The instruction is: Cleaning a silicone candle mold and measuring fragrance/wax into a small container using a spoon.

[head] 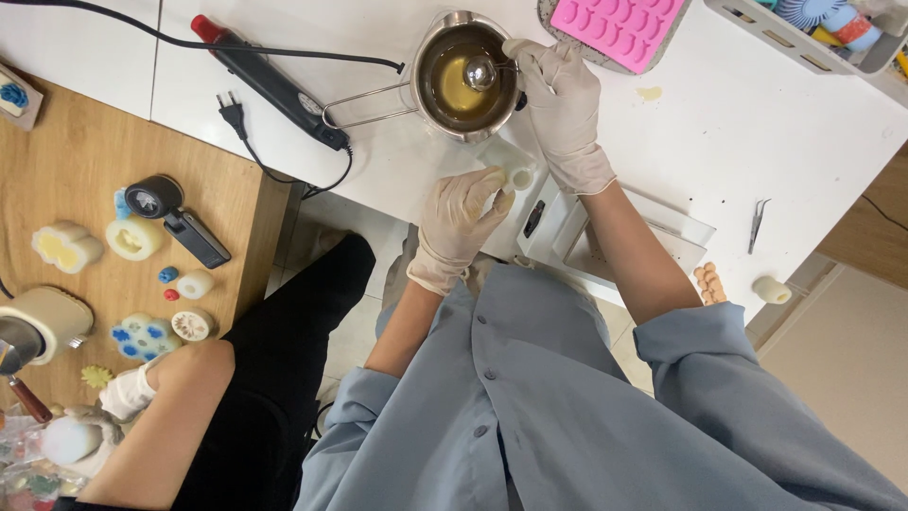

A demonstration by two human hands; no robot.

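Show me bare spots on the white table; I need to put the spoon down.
Free: the white table between the pink silicone mould, steel tweezers and grey plastic basket. Also the strip left of the black heat tool. Crowded: around the steel melting pot and both gloved hands.

A small craft workshop, likely for candle or soap making. A white bench (pixel 757 123) carries a steel melting pot (pixel 465 76) of amber liquid, a pink silicone mould (pixel 629 26) at its far edge and a heat tool (pixel 270 80). A wooden side bench (pixel 76 161) holds flower-shaped moulds (pixel 142 336) and cast pieces.
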